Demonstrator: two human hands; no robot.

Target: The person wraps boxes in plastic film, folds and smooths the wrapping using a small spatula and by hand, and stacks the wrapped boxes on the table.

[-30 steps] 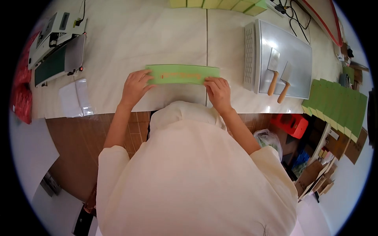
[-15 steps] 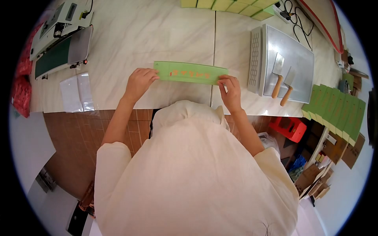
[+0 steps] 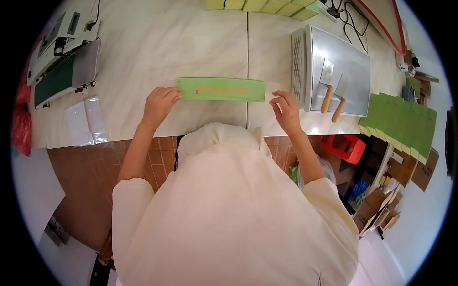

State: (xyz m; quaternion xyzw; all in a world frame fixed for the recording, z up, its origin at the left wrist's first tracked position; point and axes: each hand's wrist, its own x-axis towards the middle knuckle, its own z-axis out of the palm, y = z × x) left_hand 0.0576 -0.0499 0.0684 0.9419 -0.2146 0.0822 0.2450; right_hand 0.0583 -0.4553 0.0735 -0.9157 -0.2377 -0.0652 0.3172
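A long green box (image 3: 220,89) with orange lettering lies crosswise on the marbled table (image 3: 200,43) in front of me. My left hand (image 3: 161,102) pinches the box's left end between thumb and fingers. Just beyond its right end is my right hand (image 3: 286,110), apart from the box, with its fingers spread and holding nothing.
Two wooden-handled scrapers (image 3: 326,86) lie on a metal-topped unit (image 3: 355,62) at the right. Green boxes (image 3: 398,124) stand in a row at the right edge, others (image 3: 257,5) at the back. Left are a machine (image 3: 67,57) and clear plastic bags (image 3: 86,121).
My right hand has let go of the box's right end and moved off to the right with its fingers parted. My left hand remains at the left end.
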